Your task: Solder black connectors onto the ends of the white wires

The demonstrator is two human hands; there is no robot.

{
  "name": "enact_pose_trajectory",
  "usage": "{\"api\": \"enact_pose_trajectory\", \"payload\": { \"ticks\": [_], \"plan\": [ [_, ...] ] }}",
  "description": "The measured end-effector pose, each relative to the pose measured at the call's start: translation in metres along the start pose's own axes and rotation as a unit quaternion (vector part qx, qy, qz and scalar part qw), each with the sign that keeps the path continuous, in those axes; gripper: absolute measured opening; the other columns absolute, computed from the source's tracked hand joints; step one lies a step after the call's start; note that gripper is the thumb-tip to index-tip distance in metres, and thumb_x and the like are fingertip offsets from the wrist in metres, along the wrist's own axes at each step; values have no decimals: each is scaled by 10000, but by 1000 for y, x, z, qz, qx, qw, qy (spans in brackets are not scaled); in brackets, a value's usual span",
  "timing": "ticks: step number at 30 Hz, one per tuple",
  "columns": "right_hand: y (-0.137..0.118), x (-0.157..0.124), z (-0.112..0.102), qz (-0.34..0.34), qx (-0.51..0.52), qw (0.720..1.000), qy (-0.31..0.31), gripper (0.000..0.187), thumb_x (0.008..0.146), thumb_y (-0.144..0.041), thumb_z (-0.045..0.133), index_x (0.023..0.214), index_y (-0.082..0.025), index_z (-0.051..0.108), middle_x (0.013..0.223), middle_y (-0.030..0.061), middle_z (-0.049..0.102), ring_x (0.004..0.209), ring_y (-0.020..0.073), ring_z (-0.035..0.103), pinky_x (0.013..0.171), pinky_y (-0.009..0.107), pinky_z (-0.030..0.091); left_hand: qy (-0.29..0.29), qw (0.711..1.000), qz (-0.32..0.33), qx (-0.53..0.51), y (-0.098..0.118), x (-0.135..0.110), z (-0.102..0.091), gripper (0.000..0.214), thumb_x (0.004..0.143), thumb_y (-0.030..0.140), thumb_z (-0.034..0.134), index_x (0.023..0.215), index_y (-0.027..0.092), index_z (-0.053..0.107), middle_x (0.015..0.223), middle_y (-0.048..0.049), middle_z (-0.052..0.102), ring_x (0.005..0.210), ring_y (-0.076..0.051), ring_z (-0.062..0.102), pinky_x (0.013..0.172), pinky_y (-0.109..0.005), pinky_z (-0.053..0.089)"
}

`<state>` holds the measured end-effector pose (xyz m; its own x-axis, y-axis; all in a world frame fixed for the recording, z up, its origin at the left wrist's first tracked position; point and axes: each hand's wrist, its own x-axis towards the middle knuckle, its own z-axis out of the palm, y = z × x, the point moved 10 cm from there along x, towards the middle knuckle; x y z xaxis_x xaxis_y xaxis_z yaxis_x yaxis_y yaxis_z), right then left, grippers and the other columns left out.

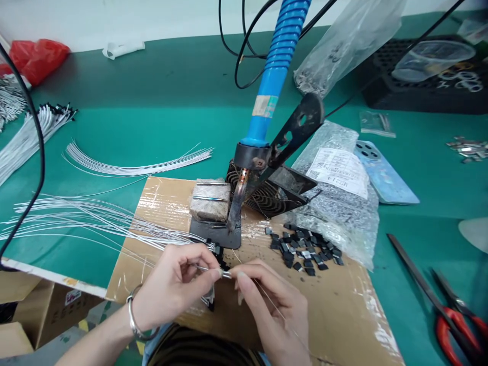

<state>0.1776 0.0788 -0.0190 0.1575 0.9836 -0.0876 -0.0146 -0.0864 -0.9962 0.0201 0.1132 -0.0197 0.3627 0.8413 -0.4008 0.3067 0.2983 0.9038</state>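
Note:
My left hand (179, 290) is closed in a pinch between thumb and forefinger on thin white wires (226, 274). Their short pale ends show between the fingertips of both hands. My right hand (272, 310) is also closed, its thumb and forefinger pinching at those ends. A thin thread-like wire (271, 301) runs across the right palm; whether it is solder or cable I cannot tell. Behind my left hand lies a bundle of white wires (152, 229), with black connectors (218, 250) at their near ends. Just above my hands, a blue-handled soldering iron (263, 117) points its tip downward.
The iron sits in a black metal stand (293, 132) near a small fan (263, 195). Small black connector pieces (305, 249) are heaped on the cardboard (335, 315). Red-handled scissors (450, 315) lie at right, a bubble-wrap bag (343, 213) behind. More wires (133, 166) lie at left.

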Motion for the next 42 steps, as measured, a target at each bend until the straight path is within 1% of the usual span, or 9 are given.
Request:
{"api": "enact_pose_trajectory", "payload": {
  "ticks": [4, 6, 9, 12, 17, 22, 30, 35, 42],
  "plan": [
    [2, -1, 1, 9, 15, 1000, 4, 177, 962, -370, 748, 912, -265, 881, 719, 16, 683, 608, 148, 591, 624, 256, 503, 16, 1000, 2, -16, 1, 1, -3, 216, 907, 362, 693, 803, 172, 702, 627, 11, 560, 544, -124, 315, 514, -286, 224],
    [6, -2, 4, 26, 34, 999, 2, 178, 965, -385, 747, 949, -276, 887, 739, 17, 700, 606, 140, 597, 628, 253, 513, 19, 1000, 5, -20, 1, 2, -3, 220, 908, 367, 693, 804, 173, 704, 622, 8, 569, 537, -123, 311, 509, -285, 220],
    [18, -5, 8, 78, 86, 993, 4, 199, 948, -448, 770, 955, -290, 891, 740, 11, 705, 582, 121, 576, 582, 241, 477, 22, 1000, 4, -21, 0, 1, -2, 236, 907, 385, 694, 799, 175, 695, 628, 1, 587, 533, -121, 320, 505, -283, 222],
    [28, -8, 13, 126, 148, 981, 14, 227, 886, -503, 834, 906, -285, 895, 741, 9, 710, 554, 99, 553, 543, 231, 441, 36, 999, -2, -17, -1, 1, -3, 256, 908, 403, 689, 791, 175, 680, 637, -3, 588, 545, -123, 336, 511, -277, 229],
    [33, -9, 19, 162, 199, 966, 22, 283, 798, -549, 906, 863, -273, 893, 725, 2, 703, 540, 83, 542, 511, 208, 431, 45, 999, 0, -27, 1, -1, -2, 252, 913, 395, 670, 799, 171, 662, 642, -5, 598, 553, -124, 378, 522, -267, 269],
    [35, -9, 20, 176, 215, 960, 30, 323, 752, -565, 940, 871, -267, 906, 648, -8, 665, 529, 77, 529, 494, 198, 423, 56, 998, 4, -22, 0, -3, -4, 254, 913, 395, 668, 792, 172, 654, 637, 7, 564, 560, -123, 356, 522, -266, 260],
    [35, -9, 21, 183, 219, 958, 31, 337, 728, -572, 955, 797, -249, 890, 613, -21, 636, 517, 66, 510, 488, 188, 396, 60, 998, 13, 0, 1, -4, -3, 238, 925, 382, 645, 796, 182, 650, 606, 38, 488, 547, -123, 324, 509, -271, 235],
    [38, -8, 23, 191, 236, 953, 12, 316, 754, -547, 946, 780, -239, 876, 625, -21, 637, 521, 64, 505, 495, 186, 397, 67, 998, 16, 11, 4, -5, -3, 238, 911, 383, 638, 777, 186, 638, 593, 51, 455, 539, -122, 318, 500, -270, 241],
    [44, -2, 29, 207, 271, 938, -58, 288, 786, -472, 935, 717, -206, 848, 592, -10, 619, 494, 66, 467, 449, 175, 379, 49, 999, 10, 8, 7, -5, -1, 221, 879, 349, 652, 744, 174, 644, 621, 19, 530, 557, -119, 347, 510, -259, 266]
  ]
}}
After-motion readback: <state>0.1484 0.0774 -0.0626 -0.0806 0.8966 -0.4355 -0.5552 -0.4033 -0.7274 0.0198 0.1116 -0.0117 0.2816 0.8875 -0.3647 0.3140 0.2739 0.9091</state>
